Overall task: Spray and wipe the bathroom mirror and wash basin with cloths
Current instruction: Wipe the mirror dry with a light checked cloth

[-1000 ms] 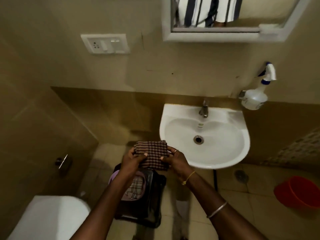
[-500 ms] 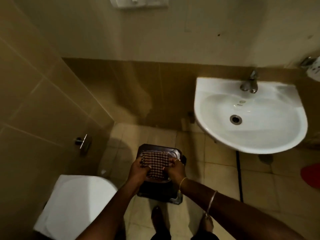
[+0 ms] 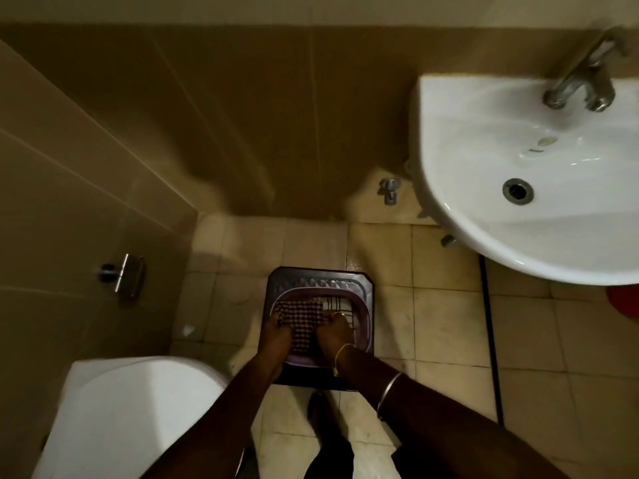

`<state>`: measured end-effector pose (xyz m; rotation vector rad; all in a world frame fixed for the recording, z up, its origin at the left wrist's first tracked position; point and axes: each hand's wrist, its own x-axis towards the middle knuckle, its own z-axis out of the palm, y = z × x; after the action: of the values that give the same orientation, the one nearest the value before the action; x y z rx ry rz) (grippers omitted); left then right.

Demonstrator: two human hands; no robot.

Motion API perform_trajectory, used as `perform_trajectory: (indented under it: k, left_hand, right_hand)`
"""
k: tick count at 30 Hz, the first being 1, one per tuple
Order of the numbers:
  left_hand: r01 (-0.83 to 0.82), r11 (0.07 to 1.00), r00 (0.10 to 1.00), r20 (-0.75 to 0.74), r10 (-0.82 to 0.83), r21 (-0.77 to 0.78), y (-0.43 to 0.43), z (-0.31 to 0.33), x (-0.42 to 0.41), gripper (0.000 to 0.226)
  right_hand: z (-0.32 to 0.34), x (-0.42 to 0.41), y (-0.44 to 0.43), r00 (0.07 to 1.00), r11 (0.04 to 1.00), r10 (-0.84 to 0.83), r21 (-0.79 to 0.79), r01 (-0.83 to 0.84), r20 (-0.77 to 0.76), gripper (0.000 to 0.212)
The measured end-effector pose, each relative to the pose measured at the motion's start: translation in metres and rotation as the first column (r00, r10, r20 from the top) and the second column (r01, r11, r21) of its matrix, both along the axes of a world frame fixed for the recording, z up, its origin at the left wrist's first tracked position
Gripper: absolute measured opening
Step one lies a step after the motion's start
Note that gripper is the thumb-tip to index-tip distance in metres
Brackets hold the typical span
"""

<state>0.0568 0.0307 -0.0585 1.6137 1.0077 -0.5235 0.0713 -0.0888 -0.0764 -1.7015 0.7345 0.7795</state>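
1. Head view, the hands: the left hand (image 3: 276, 335) and the right hand (image 3: 333, 335) reach down side by side. Each grasps one side edge of a folded checked cloth (image 3: 301, 323), fingers curled onto the fabric.
2. The checked cloth lies between the two hands, inside a lilac tub (image 3: 363, 314). A paler striped cloth (image 3: 340, 304) lies in the same tub, just beyond the right hand's fingertips and partly under the checked one.
3. The tub sits on a dark stool (image 3: 321, 275), directly under both hands.
4. The right forearm carries a metal bangle (image 3: 389, 392), and a yellow thread (image 3: 340, 354) circles that wrist.
5. The stool stands on a floor (image 3: 446, 326) of pale square tiles with dark grout lines.
6. Well beyond and to the right of the right hand hangs the white wash basin (image 3: 449, 150), with a drain (image 3: 517, 191) and a metal tap (image 3: 581, 84) at its back.
7. Past the hands, brown wall tiles (image 3: 242, 115) meet the floor. A small metal valve (image 3: 389, 190) sits low on this wall, beside the basin.
8. Left of the left hand, a chrome fitting (image 3: 124, 273) projects from the side wall. Nearer the person on that side is a white toilet (image 3: 138, 409).
9. Far right of the right hand, something red (image 3: 626, 300) shows under the basin's edge.
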Motion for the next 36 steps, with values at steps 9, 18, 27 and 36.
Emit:
perform_trajectory:
  k: [9,18,27,36]
  left_hand:
    - [0.051,0.998,0.997,-0.055,-0.052,-0.023,-0.005,-0.027,0.016,0.034]
    - [0.228,0.956,0.973,-0.08,-0.217,0.186,-0.013,-0.002,0.006,0.041]
    - [0.197,0.934,0.971,0.071,-0.228,0.299,-0.032,0.005,-0.01,0.057]
    - [0.094,0.965,0.982,0.136,-0.131,0.246,-0.026,0.021,-0.023,0.048]
  right_hand:
    - [-0.04,0.008,0.011,0.986,0.986,0.126,-0.098,-0.136,-0.107,0.032]
    - [-0.025,-0.002,-0.007,0.981,0.919,0.19,-0.36,-0.163,0.041,0.048]
    - [-0.034,0.021,-0.018,0.932,0.85,0.344,-0.383,-0.361,-0.116,0.051]
    - [-0.029,0.002,-0.011,0.962,0.868,0.267,-0.449,-0.212,0.061,0.052]
